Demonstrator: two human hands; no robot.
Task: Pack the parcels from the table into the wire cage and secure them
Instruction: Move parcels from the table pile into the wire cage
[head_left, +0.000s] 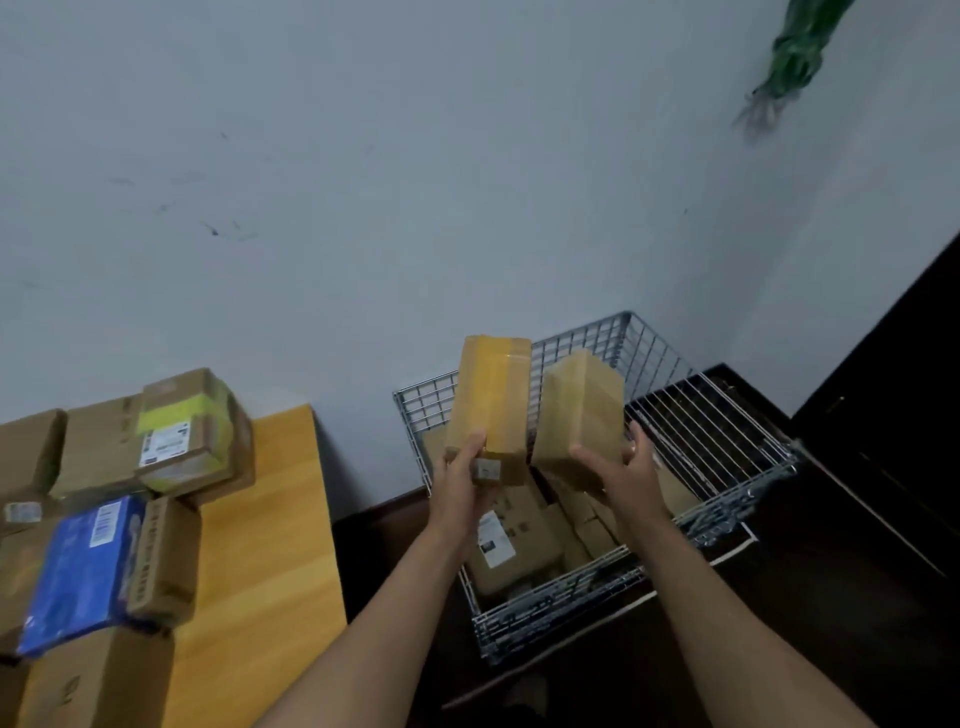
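Cardboard under glossy tape, and two of them are up at once: the left box (491, 400) stands on end in the left hand (460, 470), thumb across the near face and fingers wrapped behind its lower end. The right box (579, 415) leans beside it, its bottom corner cupped in the right hand (623, 470) with fingers curled round the far side. Both hang over the cage (550, 618), just above the boxes (511, 540) already lying on its floor, and the two look close to touching at their lower edges. Each is carried one-handed from the bottom alone, so I'd call them light, and stiff enough to keep their corners. That tape skin looks slick though, and held low with the bulk above, either could tip out of the fingers. A safer hold would be round the middle, across the narrow faces. Off to the left, the table (265, 519) carries a pile (104, 452) of more parcels, a blue packet (83, 566) among them.
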